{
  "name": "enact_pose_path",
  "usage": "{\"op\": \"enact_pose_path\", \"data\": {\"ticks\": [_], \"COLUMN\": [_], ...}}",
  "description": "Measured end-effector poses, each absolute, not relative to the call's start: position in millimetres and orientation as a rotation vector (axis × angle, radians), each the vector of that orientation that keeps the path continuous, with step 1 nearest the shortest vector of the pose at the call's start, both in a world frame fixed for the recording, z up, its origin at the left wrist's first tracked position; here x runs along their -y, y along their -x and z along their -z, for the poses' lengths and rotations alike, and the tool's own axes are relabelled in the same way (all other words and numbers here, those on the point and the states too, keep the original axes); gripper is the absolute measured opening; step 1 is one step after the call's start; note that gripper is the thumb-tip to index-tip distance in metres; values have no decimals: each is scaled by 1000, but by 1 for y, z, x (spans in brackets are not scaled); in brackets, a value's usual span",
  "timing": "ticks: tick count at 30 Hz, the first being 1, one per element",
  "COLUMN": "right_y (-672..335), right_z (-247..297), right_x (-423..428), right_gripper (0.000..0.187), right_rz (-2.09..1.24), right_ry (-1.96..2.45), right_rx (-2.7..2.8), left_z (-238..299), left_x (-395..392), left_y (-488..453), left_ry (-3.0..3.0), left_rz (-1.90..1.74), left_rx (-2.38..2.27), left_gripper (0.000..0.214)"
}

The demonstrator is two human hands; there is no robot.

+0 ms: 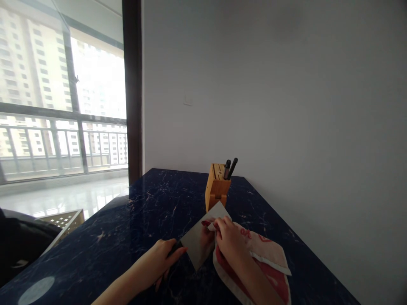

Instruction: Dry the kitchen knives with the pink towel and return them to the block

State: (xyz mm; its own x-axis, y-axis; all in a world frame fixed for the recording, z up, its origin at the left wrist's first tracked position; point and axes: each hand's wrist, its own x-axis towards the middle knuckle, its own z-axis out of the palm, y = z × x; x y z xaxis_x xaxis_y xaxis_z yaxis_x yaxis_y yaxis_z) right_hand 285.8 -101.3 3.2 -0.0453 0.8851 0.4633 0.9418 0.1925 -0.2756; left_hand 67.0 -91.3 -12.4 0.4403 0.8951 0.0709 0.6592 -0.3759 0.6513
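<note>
My left hand (167,257) is closed around the black handle of a cleaver (197,245), whose broad shiny blade slants up and away to the right. In my right hand (226,235) is a bunched part of a pink and red towel (265,250), pressed to the blade's face near its far side. The rest of this towel hangs down over the table under my right forearm. The blade mirrors my right fingers. Just beyond the blade stands a wooden knife block (218,186) with two black-handled tools (233,168) in its slots.
The dark blue marbled table (159,203) reaches to a grey wall. A pale round patch (36,291) lies near its left front edge. On the left are a chair (71,226) with a dark thing on it and a large window (63,84).
</note>
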Motion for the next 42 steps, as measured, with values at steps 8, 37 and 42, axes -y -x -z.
{"op": "enact_pose_path", "data": {"ticks": [8,37,42], "right_y": [-274,-279,-279], "right_z": [-1,3,0], "right_x": [107,102,100], "right_gripper": [29,26,24], "right_rz": [43,179,180], "right_ry": [1644,1741,1709], "right_rx": [2017,1985,1995], "left_z": [12,18,16], "left_x": [86,84,86], "left_y": [-65,-61,-62], "left_ry": [-2194,-2101,-2125], "left_rz": [-604,-502,-496], "left_rx": [-1283,-1284,-1281], "left_gripper": [45,46,47]}}
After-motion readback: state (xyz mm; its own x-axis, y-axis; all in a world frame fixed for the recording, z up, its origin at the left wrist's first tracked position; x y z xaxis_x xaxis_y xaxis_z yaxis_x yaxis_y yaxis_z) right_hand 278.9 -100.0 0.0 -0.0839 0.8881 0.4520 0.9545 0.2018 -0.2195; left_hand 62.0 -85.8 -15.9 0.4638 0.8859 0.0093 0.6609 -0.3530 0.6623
